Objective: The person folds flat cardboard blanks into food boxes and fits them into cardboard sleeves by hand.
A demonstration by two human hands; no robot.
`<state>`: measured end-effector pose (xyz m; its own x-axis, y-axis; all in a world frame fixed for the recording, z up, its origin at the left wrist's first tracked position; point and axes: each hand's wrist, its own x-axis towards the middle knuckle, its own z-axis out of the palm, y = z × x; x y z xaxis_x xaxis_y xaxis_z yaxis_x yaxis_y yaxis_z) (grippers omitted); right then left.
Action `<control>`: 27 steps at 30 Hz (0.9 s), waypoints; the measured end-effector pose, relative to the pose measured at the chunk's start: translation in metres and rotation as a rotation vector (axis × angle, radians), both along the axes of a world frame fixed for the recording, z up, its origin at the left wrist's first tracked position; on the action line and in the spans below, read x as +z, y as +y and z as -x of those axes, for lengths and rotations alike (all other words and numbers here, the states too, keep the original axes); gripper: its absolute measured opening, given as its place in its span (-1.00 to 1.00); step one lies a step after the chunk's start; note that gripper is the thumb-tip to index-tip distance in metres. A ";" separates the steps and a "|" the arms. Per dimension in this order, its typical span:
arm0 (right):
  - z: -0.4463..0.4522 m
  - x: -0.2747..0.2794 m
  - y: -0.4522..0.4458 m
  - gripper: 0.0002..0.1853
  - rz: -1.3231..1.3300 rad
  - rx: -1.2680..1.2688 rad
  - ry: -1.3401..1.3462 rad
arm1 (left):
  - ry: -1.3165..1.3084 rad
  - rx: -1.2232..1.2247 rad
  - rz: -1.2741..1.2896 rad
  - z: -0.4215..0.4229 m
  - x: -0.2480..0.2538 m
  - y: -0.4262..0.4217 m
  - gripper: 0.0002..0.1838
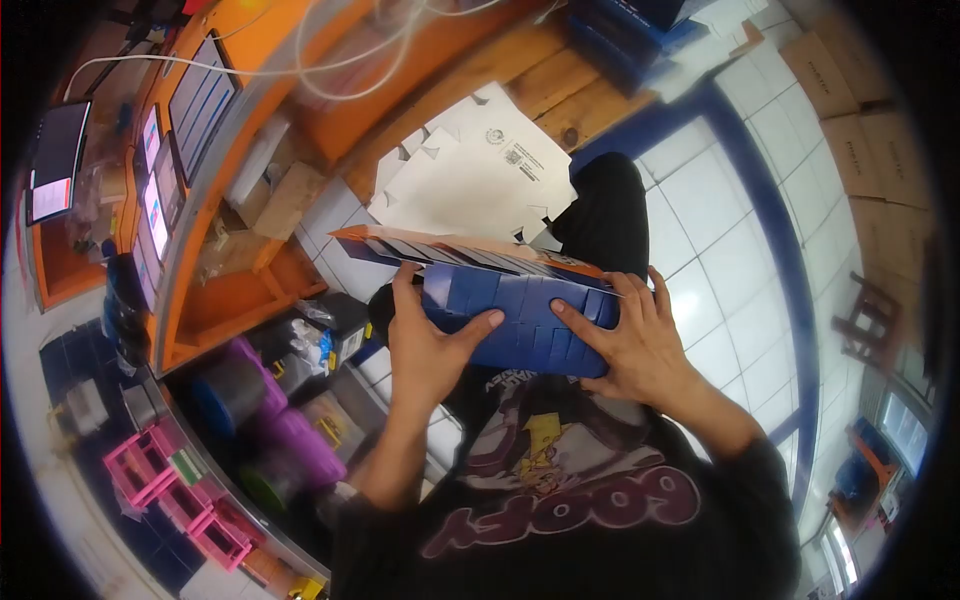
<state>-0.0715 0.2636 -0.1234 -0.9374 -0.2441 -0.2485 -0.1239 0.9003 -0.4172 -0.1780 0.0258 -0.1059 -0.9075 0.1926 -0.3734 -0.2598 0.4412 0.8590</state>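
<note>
In the head view, a blue folded card item (520, 315) with rows of tab-like panels is held in front of my chest, above my lap. Along its far edge runs an orange, white and dark printed strip. My left hand (428, 345) grips its left side, the thumb pressed on the blue face. On the right, my right hand (630, 338) clasps the other end, with its thumb also on the blue face. Beyond it lies a stack of white die-cut card sheets (460, 175) with notched edges and a small printed emblem. The underside of the blue item is hidden.
The white sheets rest on a wooden bench (550, 75). An orange desk (240, 300) with screens stands at left, a white cable (350, 72) looping above. Purple bins (305, 445) and pink racks (185, 495) sit lower left. Cardboard boxes (865, 150) are stacked at right.
</note>
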 end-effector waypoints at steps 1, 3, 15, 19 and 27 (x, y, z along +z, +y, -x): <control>0.000 0.001 0.001 0.13 0.018 -0.002 0.010 | 0.122 -0.021 0.156 -0.005 0.000 0.002 0.11; 0.001 0.006 0.001 0.08 0.036 0.001 0.019 | 0.242 -0.038 0.312 -0.011 -0.001 0.010 0.17; 0.009 0.005 -0.009 0.09 0.051 -0.070 0.046 | 0.386 -0.161 0.762 -0.017 0.002 0.036 0.23; 0.006 -0.001 -0.010 0.08 0.053 -0.059 0.066 | 0.365 -0.125 0.760 -0.021 -0.001 0.033 0.20; 0.002 -0.007 -0.011 0.05 0.043 -0.046 0.124 | 0.321 -0.085 0.752 -0.026 -0.003 0.031 0.22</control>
<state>-0.0734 0.2527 -0.1306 -0.9707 -0.2082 -0.1203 -0.1360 0.8880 -0.4393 -0.1518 0.0564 -0.1088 -0.9856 0.0672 -0.1551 0.0083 0.9356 0.3529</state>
